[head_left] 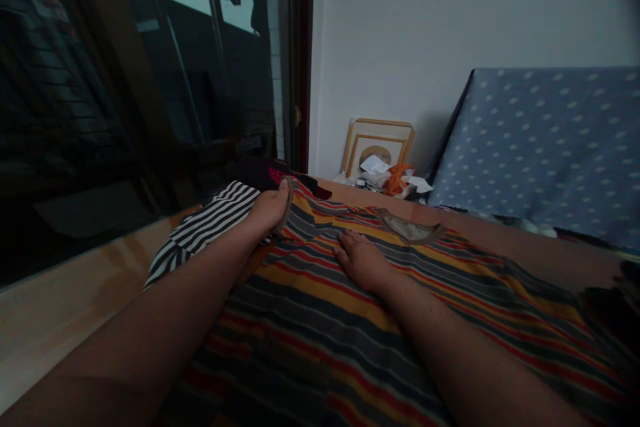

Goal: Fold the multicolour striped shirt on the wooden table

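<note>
A striped shirt [320, 340] is spread flat; its edge is gripped by the left hand [270, 208], and the open right hand [362, 260] is laid on it.

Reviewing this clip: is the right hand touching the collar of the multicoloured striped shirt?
Apart. The head view shows the right hand resting flat on the multicoloured striped shirt, with its fingertips short of the shirt's collar and striped fabric visible between them.
</note>
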Demonstrator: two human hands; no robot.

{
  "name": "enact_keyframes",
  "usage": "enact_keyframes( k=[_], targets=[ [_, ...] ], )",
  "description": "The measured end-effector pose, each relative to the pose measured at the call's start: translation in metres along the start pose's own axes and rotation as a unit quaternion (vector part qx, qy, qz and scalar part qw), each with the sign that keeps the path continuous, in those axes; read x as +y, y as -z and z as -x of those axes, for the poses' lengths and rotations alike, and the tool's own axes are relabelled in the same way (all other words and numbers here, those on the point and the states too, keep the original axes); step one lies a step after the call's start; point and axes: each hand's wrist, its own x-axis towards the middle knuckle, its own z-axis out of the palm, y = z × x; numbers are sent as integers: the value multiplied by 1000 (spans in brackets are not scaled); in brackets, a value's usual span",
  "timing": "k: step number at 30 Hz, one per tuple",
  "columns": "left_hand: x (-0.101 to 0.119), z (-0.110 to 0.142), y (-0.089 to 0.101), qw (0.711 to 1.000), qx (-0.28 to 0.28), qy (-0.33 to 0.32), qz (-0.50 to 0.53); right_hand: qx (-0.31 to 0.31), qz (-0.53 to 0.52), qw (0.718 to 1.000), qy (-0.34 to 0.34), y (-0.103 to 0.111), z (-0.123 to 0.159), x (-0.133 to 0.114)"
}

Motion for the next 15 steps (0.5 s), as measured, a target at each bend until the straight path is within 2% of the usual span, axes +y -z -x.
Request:
enact_keyframes(
  k=[3, 5, 7, 9, 11, 15],
  targets=[
    [13, 9, 3, 997, -73, -39, 2, -2, -1, 1000, 2, 1, 0, 0],
    [26, 18, 7, 982, -184, -36, -11, 2, -2, 1000, 7, 2, 1, -1],
    [38, 26, 11, 951, -308, -11, -23, 9, -7, 1000, 11, 3, 1, -2],
    [43, 31, 13, 924, -382, 4, -9, 12, -16, 1000, 15, 4, 2, -3],
    [41, 32, 10, 924, -382, -13, 5, 12, -24, 999, 18, 5, 2, -4],
    [20, 30, -9, 953, -293, -73, -31, 17, -44, 999, 19, 6, 2, -4]
  ],
)
